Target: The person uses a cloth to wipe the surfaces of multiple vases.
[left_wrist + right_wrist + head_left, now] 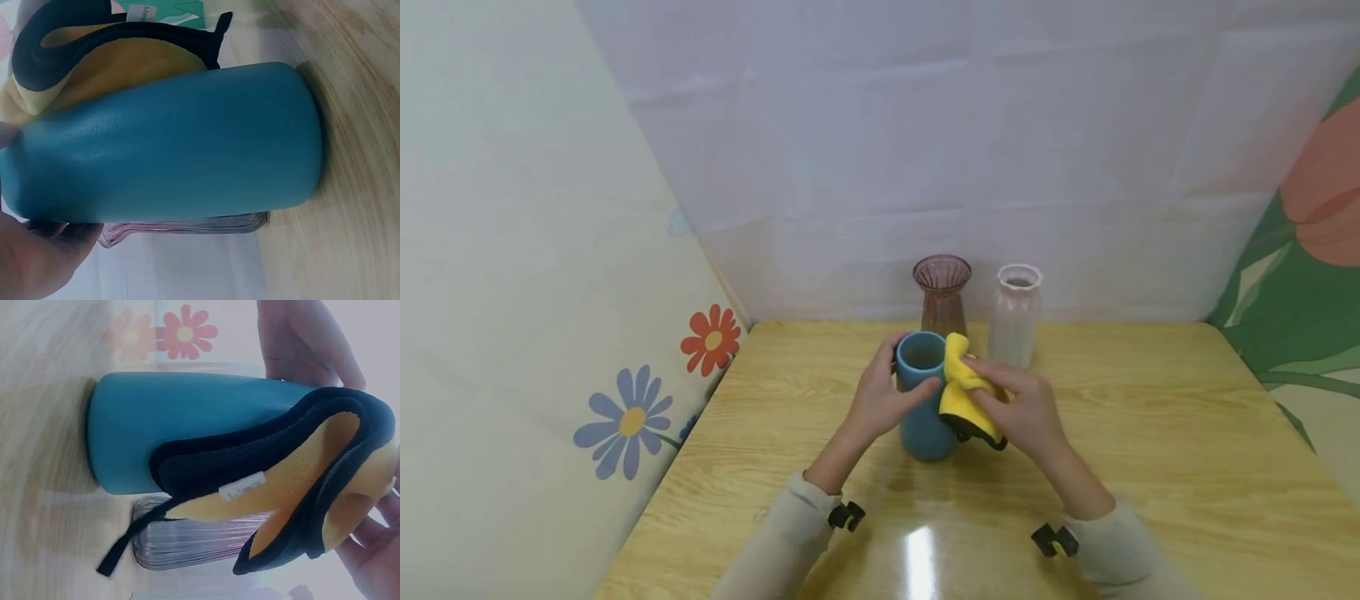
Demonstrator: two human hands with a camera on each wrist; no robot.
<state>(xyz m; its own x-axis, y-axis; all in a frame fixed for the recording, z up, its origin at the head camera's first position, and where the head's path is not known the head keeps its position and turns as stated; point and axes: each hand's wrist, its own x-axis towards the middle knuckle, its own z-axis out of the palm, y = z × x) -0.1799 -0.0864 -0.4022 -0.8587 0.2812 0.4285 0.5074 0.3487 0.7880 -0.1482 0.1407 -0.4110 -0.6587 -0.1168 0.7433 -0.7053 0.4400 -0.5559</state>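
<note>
A blue vase [927,429] stands upright on the table, its round mouth facing up. My left hand [883,392] grips it near the rim, thumb in front and fingers around the far left side. In my right hand [1022,408] is a yellow cloth [964,392] with black edging, pinched between thumb and fingers against the vase's right side. The right wrist view shows the folded cloth [275,494] touching the vase [181,431], with a white label and a black loop hanging off it. In the left wrist view the vase [169,144] hides part of the cloth.
Behind the blue vase stands a purple ribbed glass vase [943,304] with a flared mouth. To its right is a pale pink vase [1015,325] with a scalloped rim. The wooden table [1150,417] meets a white sheet [850,167] at the back.
</note>
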